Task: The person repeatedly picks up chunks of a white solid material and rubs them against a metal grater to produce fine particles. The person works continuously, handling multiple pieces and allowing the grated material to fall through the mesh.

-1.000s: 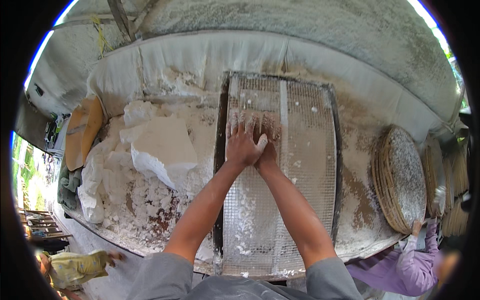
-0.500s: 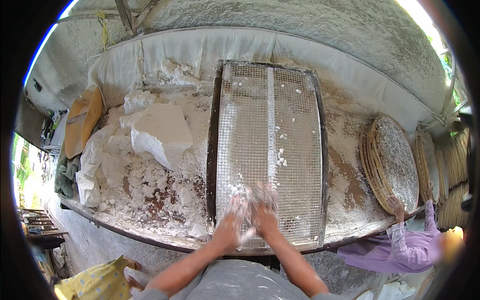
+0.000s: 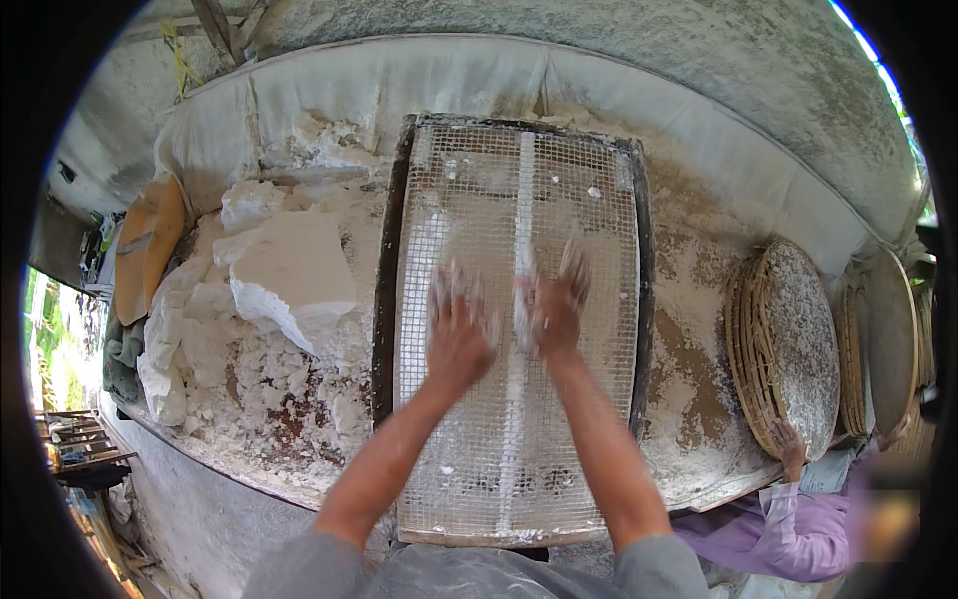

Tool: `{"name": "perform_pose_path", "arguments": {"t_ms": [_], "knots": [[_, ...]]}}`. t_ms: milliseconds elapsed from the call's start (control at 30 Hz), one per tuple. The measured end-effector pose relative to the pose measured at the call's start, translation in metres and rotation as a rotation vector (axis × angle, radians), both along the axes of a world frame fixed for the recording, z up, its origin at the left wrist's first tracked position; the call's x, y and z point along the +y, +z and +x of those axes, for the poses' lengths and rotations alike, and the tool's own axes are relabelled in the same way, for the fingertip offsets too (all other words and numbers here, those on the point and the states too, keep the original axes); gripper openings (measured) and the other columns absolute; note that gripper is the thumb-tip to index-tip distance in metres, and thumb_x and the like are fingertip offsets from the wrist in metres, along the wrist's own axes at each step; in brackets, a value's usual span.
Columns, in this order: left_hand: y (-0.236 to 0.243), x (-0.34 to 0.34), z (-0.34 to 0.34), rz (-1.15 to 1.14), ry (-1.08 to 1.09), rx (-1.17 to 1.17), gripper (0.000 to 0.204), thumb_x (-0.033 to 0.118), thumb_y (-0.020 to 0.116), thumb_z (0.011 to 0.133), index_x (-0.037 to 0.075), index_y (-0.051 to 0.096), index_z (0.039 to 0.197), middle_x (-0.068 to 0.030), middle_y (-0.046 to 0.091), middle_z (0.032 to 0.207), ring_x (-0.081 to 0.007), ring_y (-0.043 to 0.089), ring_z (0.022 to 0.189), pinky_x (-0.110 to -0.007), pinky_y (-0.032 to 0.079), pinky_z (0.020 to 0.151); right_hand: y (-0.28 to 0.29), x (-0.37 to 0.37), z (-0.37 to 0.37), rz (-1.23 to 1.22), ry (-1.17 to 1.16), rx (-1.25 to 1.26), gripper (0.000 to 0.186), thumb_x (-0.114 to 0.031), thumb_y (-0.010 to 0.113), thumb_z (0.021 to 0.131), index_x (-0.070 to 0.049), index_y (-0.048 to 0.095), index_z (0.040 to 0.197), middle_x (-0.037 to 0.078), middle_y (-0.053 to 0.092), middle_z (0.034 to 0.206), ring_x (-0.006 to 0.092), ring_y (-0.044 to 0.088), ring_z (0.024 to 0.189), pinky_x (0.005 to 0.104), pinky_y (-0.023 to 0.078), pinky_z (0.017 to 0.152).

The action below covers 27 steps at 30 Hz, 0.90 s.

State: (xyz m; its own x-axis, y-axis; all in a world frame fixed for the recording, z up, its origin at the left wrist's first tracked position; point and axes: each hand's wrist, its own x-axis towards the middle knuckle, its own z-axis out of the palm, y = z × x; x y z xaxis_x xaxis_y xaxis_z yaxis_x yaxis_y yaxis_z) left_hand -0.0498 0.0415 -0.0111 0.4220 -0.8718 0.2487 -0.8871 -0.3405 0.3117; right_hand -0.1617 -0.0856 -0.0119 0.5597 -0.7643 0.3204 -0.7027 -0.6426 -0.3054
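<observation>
A wire-mesh screen (image 3: 589, 419) in a dark frame lies across the middle of the work surface, a pale strip running down its centre. My left hand (image 3: 460, 324) rests palm down on or just over the mesh, left of the strip. My right hand (image 3: 552, 307) is level with it, at and just right of the strip. Both are dusted white, with fingers stretched out and slightly blurred; neither grips anything. Whether the palms press on the wire cannot be made out. A few small white lumps (image 3: 594, 193) lie near the screen's far end.
Left of the screen stands a big white powdery block (image 3: 299, 265) amid crumbled lumps (image 3: 284, 404). Round woven trays (image 3: 798, 344) lean at the right, with a co-worker's hand (image 3: 787, 439) at one rim. A pale plastic sheet (image 3: 439, 85) lines the back. A tan panel (image 3: 146, 250) stands far left.
My hands have moved away from me along the mesh, from the near end to its middle, and apart from each other. The lumps by them no longer show. A yellow garment has left the lower left.
</observation>
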Motion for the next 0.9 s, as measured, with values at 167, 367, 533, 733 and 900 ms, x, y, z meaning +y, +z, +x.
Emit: {"name": "perform_pose_path", "arguments": {"t_ms": [167,367,533,733,900], "knots": [[0.022,-0.126,0.078,-0.028,0.075,-0.072,0.072,0.050,0.035,0.105,0.004,0.026,0.160,-0.0269,0.014,0.166,-0.0456,0.005,0.155,-0.054,0.005,0.126,0.005,-0.143,0.055,-0.183,0.002,-0.167,0.070,-0.054,0.049,0.102,-0.021,0.030,0.161,0.030,0.007,0.166,0.0496,0.006,0.154,0.0607,0.012,0.123],[0.041,-0.141,0.085,0.159,0.077,0.054,0.078,0.058,0.025,0.104,0.003,0.023,0.161,-0.0243,0.011,0.168,-0.0399,0.002,0.157,-0.050,-0.002,0.127,0.005,-0.180,0.066,-0.160,0.172,0.014,0.074,-0.053,0.050,0.102,-0.012,0.029,0.160,0.025,0.016,0.167,0.0418,0.013,0.155,0.0545,0.014,0.125],[0.016,-0.036,0.027,0.151,-0.089,-0.010,0.076,0.051,0.034,0.106,0.002,0.018,0.161,-0.0229,0.011,0.168,-0.0378,0.004,0.157,-0.052,0.000,0.126,-0.012,-0.073,0.018,-0.139,0.286,0.016,0.077,-0.049,0.055,0.100,-0.011,0.026,0.161,0.021,0.018,0.167,0.0388,0.013,0.155,0.0516,0.012,0.126],[-0.019,0.124,-0.055,-0.151,-0.163,-0.013,0.051,0.022,0.050,0.094,-0.003,0.053,0.138,-0.0254,0.053,0.141,-0.0411,0.047,0.135,-0.059,0.014,0.123,-0.006,0.107,-0.039,0.011,0.250,0.201,0.076,-0.044,0.051,0.102,-0.006,0.022,0.161,0.021,0.010,0.169,0.0416,0.007,0.156,0.0537,0.007,0.126],[-0.007,0.235,-0.077,0.152,-0.066,0.246,0.051,0.018,0.053,0.091,-0.002,0.053,0.139,-0.0257,0.053,0.139,-0.0411,0.048,0.135,-0.064,0.009,0.122,-0.004,0.235,-0.050,0.129,0.249,0.227,0.072,-0.041,0.048,0.104,-0.004,0.025,0.160,0.024,0.008,0.168,0.0424,0.004,0.156,0.0559,0.005,0.125]]}}
